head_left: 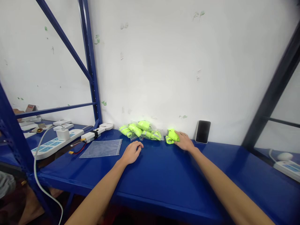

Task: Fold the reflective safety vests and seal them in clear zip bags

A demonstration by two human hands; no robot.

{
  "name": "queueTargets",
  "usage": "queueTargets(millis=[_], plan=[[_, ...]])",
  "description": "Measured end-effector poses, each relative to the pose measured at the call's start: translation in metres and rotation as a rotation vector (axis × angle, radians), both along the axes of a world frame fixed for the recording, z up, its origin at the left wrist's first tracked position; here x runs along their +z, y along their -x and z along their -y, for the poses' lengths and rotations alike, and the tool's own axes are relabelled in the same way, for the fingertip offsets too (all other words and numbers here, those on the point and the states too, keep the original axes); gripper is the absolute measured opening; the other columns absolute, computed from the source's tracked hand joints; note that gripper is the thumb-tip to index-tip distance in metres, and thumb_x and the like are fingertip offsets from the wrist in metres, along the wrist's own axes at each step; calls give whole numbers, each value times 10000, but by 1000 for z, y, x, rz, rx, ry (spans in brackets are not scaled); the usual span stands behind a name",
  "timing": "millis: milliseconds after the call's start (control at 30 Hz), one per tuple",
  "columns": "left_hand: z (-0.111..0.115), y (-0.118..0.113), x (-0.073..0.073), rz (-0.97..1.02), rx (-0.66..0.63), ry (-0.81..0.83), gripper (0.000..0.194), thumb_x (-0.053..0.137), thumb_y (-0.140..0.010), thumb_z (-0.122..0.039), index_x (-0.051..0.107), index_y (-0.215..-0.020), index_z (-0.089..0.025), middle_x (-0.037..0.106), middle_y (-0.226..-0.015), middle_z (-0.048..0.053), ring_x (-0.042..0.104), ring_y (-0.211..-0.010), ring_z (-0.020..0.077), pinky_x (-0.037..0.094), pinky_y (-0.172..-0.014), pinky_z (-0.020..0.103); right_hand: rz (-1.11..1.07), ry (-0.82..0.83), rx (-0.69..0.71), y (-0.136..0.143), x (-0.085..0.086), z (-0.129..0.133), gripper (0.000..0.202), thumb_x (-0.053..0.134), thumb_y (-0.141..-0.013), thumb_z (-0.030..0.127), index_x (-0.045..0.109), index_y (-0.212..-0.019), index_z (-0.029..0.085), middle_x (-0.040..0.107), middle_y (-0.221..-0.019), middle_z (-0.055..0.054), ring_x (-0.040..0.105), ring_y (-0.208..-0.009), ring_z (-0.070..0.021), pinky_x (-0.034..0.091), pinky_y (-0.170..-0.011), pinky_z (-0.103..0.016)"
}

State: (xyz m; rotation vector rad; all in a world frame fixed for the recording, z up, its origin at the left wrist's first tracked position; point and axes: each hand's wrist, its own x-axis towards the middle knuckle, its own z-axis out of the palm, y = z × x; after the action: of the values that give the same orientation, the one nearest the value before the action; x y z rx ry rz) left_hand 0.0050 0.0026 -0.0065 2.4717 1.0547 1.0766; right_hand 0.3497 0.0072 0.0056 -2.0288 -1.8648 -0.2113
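Observation:
My right hand (185, 141) has its fingers closed on a folded neon-yellow reflective vest (172, 135), which lies bunched on the blue table by the wall. Its fingertips are partly hidden by the fabric. My left hand (132, 152) rests on the table, fingers loosely curved and thumb apart from the forefinger, with nothing in it. Just behind it is a pile of several similar neon-yellow bundles with silver strips (143, 125), in clear plastic bags. To its left a flat clear plastic bag (101, 148) lies on the tabletop.
A dark-screened phone (203, 132) leans against the wall on the right. On the left are a white handheld fan (106, 126), a wired connector (71, 152) and a power strip (53, 145). Blue rack posts (90, 62) frame the table (164, 178). Another person's leg shows lower left.

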Motion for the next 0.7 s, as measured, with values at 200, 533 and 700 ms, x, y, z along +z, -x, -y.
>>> queueTargets(millis=[200,533,700], plan=[[-3,-1,0,101,0,33,226,424,-869,-247,635,-944,-220,649,-880,39,587,-804,194,416,-733,288,-151,38,161,-1,33,27,617,651,-667,264,543,-1269,181,622,-1152,-132,569,-1006,-289,435,-851,-370],[25,-15,19,496,-326,352,550,518,-872,-388,378,-1380,-231,522,-1310,121,538,-1113,256,434,-898,364,-1297,723,745,57,54,65,479,582,-649,231,583,-1113,110,707,-877,-98,644,-566,-186,484,-435,-249],[33,-22,20,400,-450,345,699,591,-831,-387,288,-1446,-250,446,-1386,127,487,-1197,299,392,-975,400,-1605,563,745,99,10,37,319,647,-718,211,595,-1027,151,698,-847,-46,665,-685,-159,547,-630,-263]])
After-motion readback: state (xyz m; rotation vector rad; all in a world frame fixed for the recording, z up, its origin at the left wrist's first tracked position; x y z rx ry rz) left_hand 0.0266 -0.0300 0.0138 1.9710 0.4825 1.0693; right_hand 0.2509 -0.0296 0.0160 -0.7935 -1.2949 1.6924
